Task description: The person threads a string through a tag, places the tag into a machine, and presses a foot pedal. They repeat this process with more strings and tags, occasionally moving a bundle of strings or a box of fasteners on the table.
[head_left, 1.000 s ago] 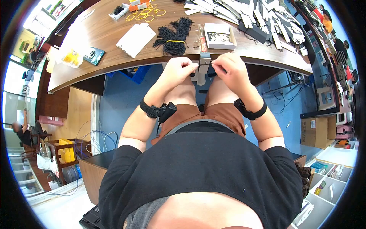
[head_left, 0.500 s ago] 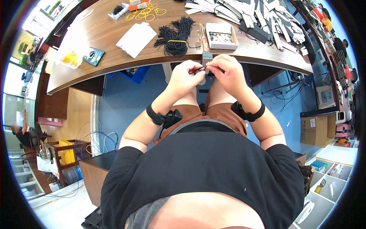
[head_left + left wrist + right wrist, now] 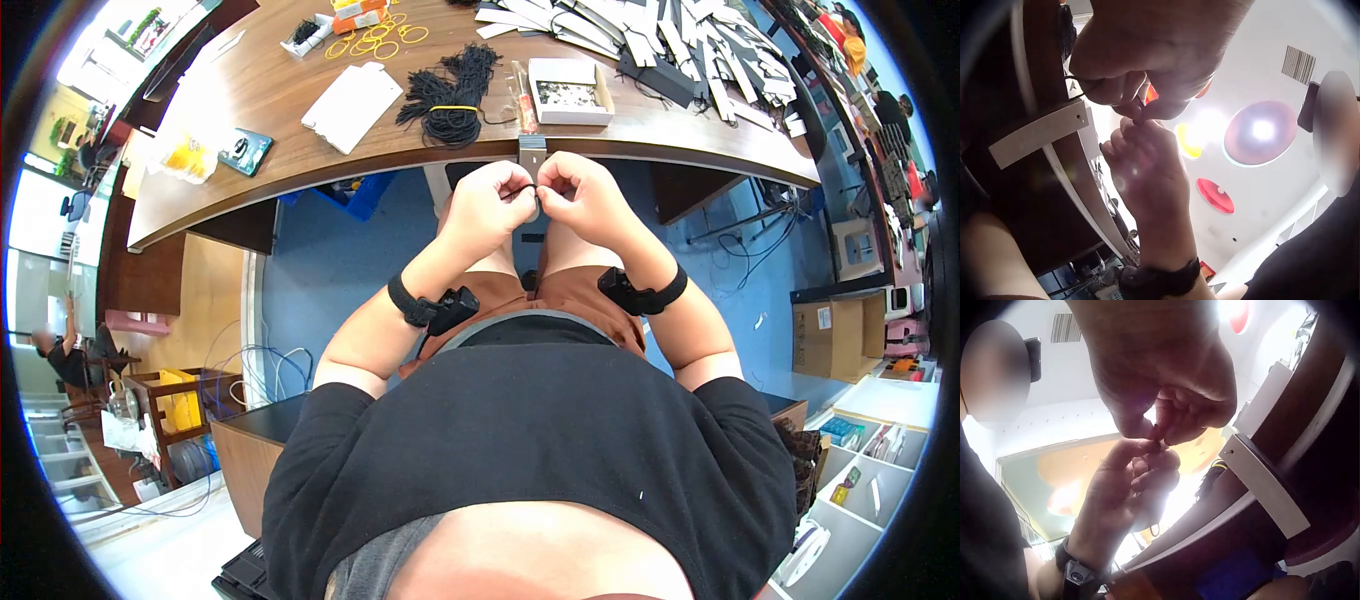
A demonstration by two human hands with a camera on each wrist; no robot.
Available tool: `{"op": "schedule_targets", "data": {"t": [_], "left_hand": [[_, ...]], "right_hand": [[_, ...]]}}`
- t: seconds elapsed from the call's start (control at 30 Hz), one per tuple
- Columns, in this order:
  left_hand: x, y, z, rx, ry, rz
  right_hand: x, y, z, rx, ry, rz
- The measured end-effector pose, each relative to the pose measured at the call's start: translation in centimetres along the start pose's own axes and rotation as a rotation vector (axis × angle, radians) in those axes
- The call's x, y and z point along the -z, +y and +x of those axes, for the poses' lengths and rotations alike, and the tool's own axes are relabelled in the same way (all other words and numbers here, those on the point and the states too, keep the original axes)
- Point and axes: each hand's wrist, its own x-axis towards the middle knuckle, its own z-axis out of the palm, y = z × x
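Both hands meet just off the table's front edge. The left hand point(image 3: 487, 208) pinches a thin black cord point(image 3: 531, 187) between thumb and fingers. Fingertips of the right hand point(image 3: 585, 205) pinch the same cord, touching the left fingertips. Behind them a stack of grey-white strips point(image 3: 532, 151) juts over the edge; in the left wrist view the end strip point(image 3: 1041, 134) shows a small hole, as does the strip point(image 3: 1266, 487) in the right wrist view. A cord loop hangs by the left hand point(image 3: 1147, 50). Fingers hide the middle of the cord.
On the table point(image 3: 280, 110) lie a black cord bundle point(image 3: 452, 105), an open box of small parts point(image 3: 570, 95), a white packet point(image 3: 352, 107), yellow rubber bands point(image 3: 378, 38), a phone-sized dark item point(image 3: 246, 151) and a heap of strips point(image 3: 690, 60).
From apart on either side of the strip stack, the hands have come together slightly nearer the body, both on the cord. Over the last half second they have barely moved.
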Motion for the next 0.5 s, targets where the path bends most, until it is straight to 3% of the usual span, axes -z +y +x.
{"op": "schedule_targets", "data": {"t": [0.07,0.23,0.5], "left_hand": [[-0.5,0.9,-0.4,-0.128,0.070,0.242],[-0.3,0.5,-0.3,-0.195,0.044,0.182],[-0.6,0.6,-0.3,-0.002,-0.022,-0.256]], "right_hand": [[0.2,0.4,0.0,-0.141,-0.045,0.217],[1.5,0.9,0.1,-0.549,-0.185,0.870],[2.1,1.9,0.2,-0.701,-0.425,1.158]]}}
